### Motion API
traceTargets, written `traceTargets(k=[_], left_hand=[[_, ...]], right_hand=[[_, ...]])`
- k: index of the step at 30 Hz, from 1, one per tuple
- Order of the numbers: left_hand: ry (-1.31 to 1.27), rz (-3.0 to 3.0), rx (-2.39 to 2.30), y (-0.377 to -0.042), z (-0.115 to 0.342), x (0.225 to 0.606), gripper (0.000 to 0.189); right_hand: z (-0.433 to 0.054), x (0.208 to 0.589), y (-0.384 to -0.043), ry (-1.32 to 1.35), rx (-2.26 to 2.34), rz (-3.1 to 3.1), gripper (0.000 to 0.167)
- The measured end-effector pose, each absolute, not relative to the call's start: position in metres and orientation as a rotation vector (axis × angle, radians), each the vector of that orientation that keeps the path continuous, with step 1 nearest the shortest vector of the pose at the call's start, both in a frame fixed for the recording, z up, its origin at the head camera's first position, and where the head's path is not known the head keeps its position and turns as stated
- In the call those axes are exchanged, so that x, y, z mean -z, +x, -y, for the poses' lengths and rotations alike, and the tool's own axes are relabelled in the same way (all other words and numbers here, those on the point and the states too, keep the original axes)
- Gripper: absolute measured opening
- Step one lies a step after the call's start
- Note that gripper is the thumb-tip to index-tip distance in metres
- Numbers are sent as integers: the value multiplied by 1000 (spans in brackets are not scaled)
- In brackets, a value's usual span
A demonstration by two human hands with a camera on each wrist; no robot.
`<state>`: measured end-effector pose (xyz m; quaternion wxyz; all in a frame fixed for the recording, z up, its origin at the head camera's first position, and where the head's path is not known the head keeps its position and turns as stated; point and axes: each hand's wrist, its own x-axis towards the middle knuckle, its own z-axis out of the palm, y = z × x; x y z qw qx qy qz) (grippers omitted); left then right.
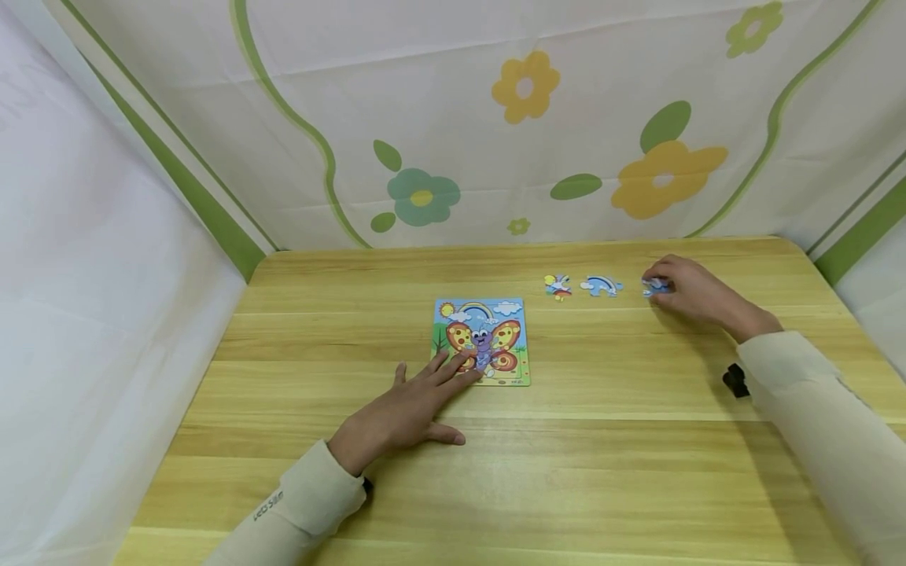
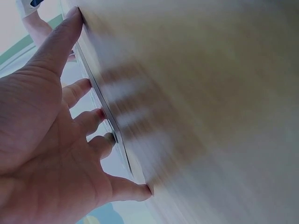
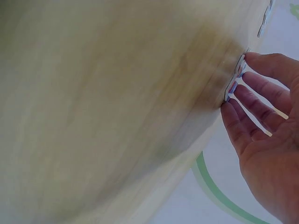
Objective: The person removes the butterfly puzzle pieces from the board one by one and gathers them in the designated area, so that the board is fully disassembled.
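A square butterfly jigsaw puzzle lies flat on the wooden table. My left hand is spread over its lower left part, fingertips resting on the picture; in the left wrist view the thumb and little finger of that hand reach down to the tabletop. At the back right, my right hand holds a blue and white puzzle piece by its edges between thumb and fingers. The right wrist view shows this piece low at the table surface, partly hidden by the fingers.
Left of the right hand lie a rainbow puzzle piece and a piece with yellow and red parts. Behind the wooden table hangs a white flowered curtain. A small black object shows beside the right sleeve.
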<state>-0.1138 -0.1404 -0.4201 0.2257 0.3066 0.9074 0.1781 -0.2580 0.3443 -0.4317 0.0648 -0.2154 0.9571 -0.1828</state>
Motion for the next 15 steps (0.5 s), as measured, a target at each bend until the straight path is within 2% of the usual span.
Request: traceTargets(k=[15], left_hand=[[854,-2506,-490,-114,141,421,95]], right_hand=[[-343,432,-259,-643,548,-2884,37]])
